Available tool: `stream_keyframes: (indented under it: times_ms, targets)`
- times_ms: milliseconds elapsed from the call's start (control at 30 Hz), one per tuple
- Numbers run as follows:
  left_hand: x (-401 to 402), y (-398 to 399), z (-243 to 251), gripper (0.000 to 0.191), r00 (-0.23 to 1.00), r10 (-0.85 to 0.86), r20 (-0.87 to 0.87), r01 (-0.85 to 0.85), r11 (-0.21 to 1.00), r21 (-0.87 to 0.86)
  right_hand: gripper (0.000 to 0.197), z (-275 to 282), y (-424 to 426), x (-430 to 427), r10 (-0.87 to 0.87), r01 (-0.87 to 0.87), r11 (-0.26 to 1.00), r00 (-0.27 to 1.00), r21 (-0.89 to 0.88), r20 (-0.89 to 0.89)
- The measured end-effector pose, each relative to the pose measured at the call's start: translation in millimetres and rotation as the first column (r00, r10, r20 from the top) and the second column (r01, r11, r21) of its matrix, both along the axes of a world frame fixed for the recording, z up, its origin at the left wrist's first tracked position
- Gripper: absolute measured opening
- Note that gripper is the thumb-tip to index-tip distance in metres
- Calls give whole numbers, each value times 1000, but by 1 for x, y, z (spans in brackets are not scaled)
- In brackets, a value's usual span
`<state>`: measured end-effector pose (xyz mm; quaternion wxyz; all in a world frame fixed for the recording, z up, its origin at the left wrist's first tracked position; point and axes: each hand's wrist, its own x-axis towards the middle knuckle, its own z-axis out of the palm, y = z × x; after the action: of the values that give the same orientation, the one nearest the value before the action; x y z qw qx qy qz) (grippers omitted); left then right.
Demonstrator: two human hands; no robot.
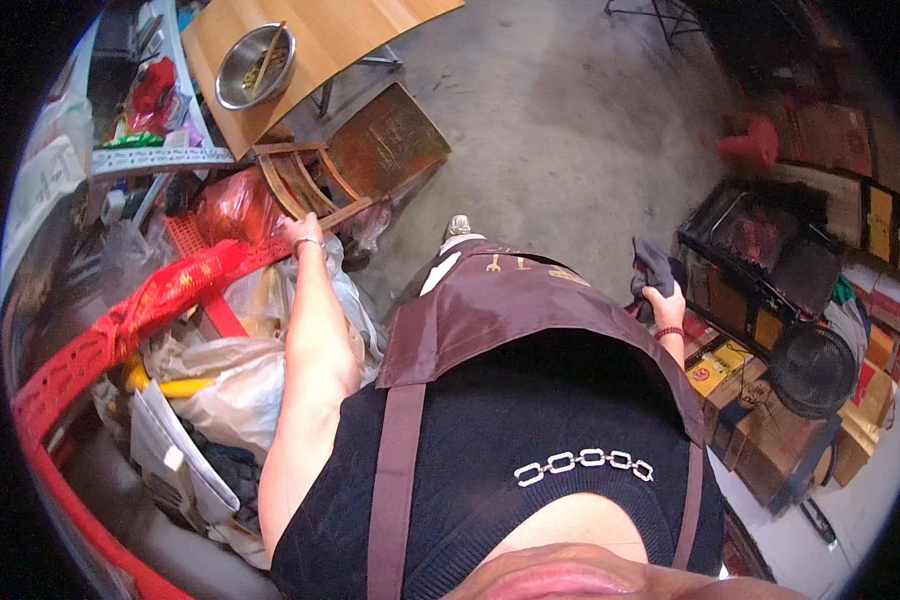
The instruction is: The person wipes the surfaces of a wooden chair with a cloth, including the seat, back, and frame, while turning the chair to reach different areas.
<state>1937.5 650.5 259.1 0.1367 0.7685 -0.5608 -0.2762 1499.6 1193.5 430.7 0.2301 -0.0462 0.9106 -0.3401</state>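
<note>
My left hand (303,229) is at the top rail of a wooden chair's slatted backrest (311,180), its fingers closed around the rail's near corner. The chair's worn brown seat (391,139) lies beyond the backrest, beside a wooden table. In my right hand (666,301), out to the right of my brown apron (510,307), is a crumpled dark grey cloth (652,268).
A steel bowl (255,66) with food and wooden sticks stands on the table (330,45). Red perforated shelving (172,292) and plastic bags (232,382) crowd the left. At right are a black fan (813,369), cardboard boxes (772,442) and a red stool (750,141).
</note>
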Motion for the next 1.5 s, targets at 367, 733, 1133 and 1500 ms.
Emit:
stream_keyframes:
  times_ms: [367, 733, 1133, 1500]
  targets:
    - [-46, 34, -45, 55, 988, -135, -80, 154, 932, 328, 54, 56, 175, 107, -430, 389, 813, 903, 433, -5]
    - [-254, 54, -54, 52, 820, -464, -336, 572, 690, 443, 45, 144, 257, 142, -634, 520, 303, 735, 799, -239]
    - [-290, 57, -19, 49, 807, -476, -348, 589, 689, 423, 33, 143, 264, 202, -878, 281, 99, 476, 955, -49]
    - [-269, 33, 2, 47, 864, -359, -354, 484, 785, 386, 50, 76, 275, 223, -786, -29, 464, 447, 885, 427]
